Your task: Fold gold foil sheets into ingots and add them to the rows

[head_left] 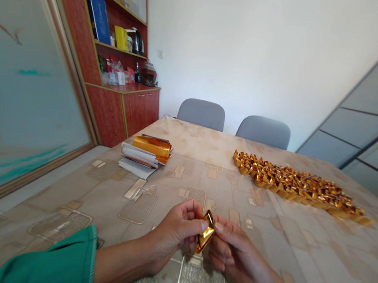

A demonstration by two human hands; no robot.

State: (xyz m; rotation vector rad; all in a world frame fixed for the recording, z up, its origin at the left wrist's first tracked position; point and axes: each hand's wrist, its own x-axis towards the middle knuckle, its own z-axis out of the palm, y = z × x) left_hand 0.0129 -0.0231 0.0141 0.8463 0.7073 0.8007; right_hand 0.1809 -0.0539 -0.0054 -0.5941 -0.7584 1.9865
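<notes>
Between my two hands, above the near part of the table, is a folded gold foil paper ingot [206, 234]. My left hand [181, 228] pinches it from the left, thumb on its shiny face and fingers behind. From the right, my right hand [228, 244] grips its edge between thumb and forefinger, the other fingers curled below. Farther right on the table sit rows of similar gold foil ingots [293, 181], packed close together. At the left lies a stack of gold foil paper sheets [152, 147], curled, with white backing sides showing.
A patterned cover lies over the table [206, 139]. Two grey chairs [201, 112] [263, 130] stand at its far side. Back left is a red-brown cabinet [121, 107] with shelves of bottles, a kettle and boxes. A frosted glass door [29, 84] is at the left.
</notes>
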